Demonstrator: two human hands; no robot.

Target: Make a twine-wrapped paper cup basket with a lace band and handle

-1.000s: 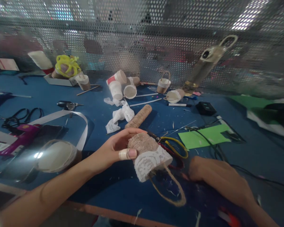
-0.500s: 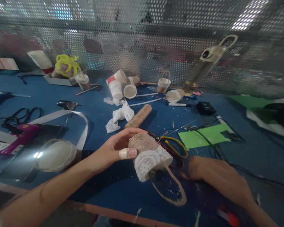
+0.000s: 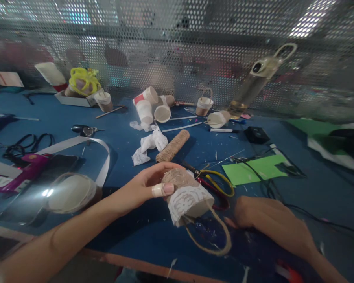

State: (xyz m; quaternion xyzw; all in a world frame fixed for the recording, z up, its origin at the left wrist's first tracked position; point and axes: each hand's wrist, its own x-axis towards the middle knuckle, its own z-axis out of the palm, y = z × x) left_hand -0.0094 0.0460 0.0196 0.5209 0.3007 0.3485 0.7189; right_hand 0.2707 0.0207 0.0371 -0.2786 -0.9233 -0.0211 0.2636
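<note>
My left hand (image 3: 153,182), with a bandage on its thumb, grips a small paper cup basket (image 3: 181,179) wrapped in brown twine. White lace (image 3: 188,200) runs around its rim, and a twine handle (image 3: 228,239) loops from the mouth, which faces down and to the right. To the right of the basket my right hand (image 3: 262,214) is closed low over the table, a dark blue, blurred shape beneath it; what its fingers hold is hidden. Scissors (image 3: 218,182) with yellow and red handles lie behind the basket.
A twine roll (image 3: 175,145) and crumpled lace (image 3: 150,143) lie farther back. Several paper cups (image 3: 144,112) and a tall bottle (image 3: 252,82) are by the perforated metal screen. Green paper (image 3: 253,171) and cables lie right; a phone (image 3: 20,216) and a larger cup (image 3: 70,194) are left.
The basket in my left hand has tipped slightly and lowered a little. My right hand stays almost in place.
</note>
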